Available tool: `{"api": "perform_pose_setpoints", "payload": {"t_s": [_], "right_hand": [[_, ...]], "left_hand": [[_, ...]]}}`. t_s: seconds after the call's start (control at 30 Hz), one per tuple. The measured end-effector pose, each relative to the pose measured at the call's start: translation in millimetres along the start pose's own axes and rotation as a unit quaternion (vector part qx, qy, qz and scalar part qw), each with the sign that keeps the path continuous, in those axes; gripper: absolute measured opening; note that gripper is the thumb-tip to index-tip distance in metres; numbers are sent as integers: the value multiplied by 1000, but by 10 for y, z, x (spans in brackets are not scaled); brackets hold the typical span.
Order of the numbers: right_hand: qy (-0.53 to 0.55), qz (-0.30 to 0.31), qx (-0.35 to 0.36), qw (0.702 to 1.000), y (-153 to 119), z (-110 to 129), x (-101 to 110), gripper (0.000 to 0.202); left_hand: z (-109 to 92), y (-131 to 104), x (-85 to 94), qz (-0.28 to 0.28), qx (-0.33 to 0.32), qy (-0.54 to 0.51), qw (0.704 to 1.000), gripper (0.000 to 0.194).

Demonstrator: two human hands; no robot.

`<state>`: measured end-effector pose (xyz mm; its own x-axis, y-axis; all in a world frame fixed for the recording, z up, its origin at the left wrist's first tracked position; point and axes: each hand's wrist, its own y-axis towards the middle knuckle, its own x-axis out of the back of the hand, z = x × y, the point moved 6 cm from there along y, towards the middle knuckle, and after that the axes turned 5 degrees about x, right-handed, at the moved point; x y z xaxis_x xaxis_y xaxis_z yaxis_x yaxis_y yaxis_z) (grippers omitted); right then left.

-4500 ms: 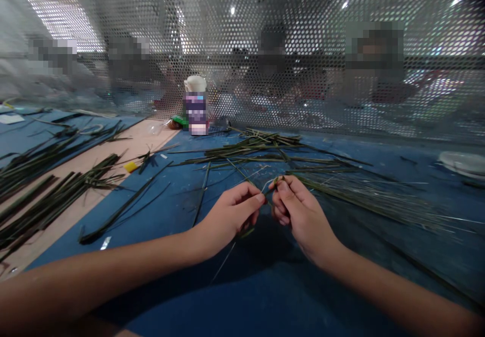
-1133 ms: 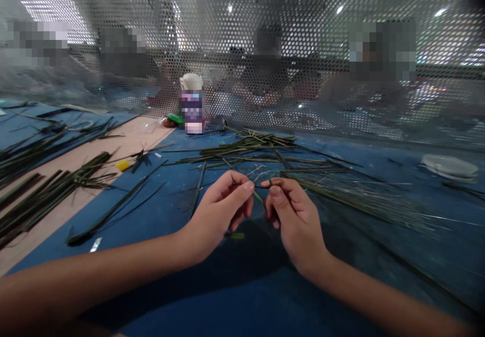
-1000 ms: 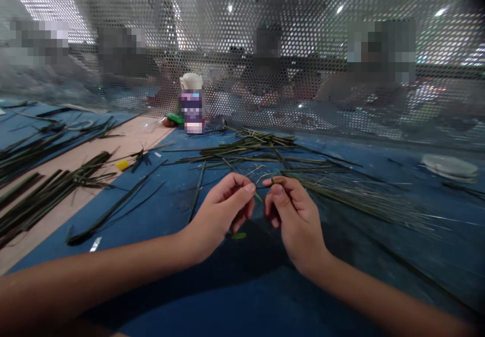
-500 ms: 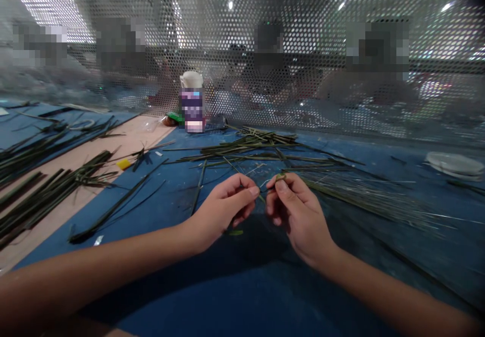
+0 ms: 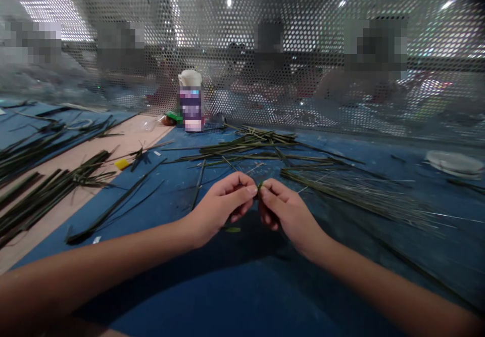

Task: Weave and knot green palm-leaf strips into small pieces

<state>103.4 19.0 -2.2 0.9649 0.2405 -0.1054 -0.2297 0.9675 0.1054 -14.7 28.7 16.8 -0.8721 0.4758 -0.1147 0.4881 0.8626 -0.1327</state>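
My left hand (image 5: 231, 198) and my right hand (image 5: 282, 203) meet at the fingertips above the blue table (image 5: 212, 286). Both are closed in a pinch on a small green leaf piece (image 5: 259, 187) that shows between the thumbs. Most of that piece is covered by the fingers. A short green leaf scrap (image 5: 232, 230) shows just below my left hand. Beyond the hands lies a pile of dark green leaf strips (image 5: 250, 142). To the right of my right hand is a bundle of thin strips and clear filaments (image 5: 359, 195).
A white-capped bottle (image 5: 191, 102) stands by the perforated metal screen (image 5: 235, 29). More leaf strips (image 5: 56, 190) lie at the left, near a yellow piece (image 5: 122, 164). White round lids (image 5: 453, 162) are at the far right. Blurred people show behind the screen.
My right hand has moved left until its fingertips meet those of my left hand. The green piece at its thumb has come along, and the gap between the hands has closed.
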Motion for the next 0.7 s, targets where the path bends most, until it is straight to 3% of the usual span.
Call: {"api": "perform_pose_setpoints", "payload": {"t_s": [0.37, 0.7], "right_hand": [[-137, 70, 18, 988, -41, -35, -99, 27], [-257, 32, 101, 961, -133, 60, -58, 27]], "left_hand": [[-37, 75, 109, -16, -17, -48, 999, 19], [-188, 140, 234, -44, -36, -101, 993, 21]]}}
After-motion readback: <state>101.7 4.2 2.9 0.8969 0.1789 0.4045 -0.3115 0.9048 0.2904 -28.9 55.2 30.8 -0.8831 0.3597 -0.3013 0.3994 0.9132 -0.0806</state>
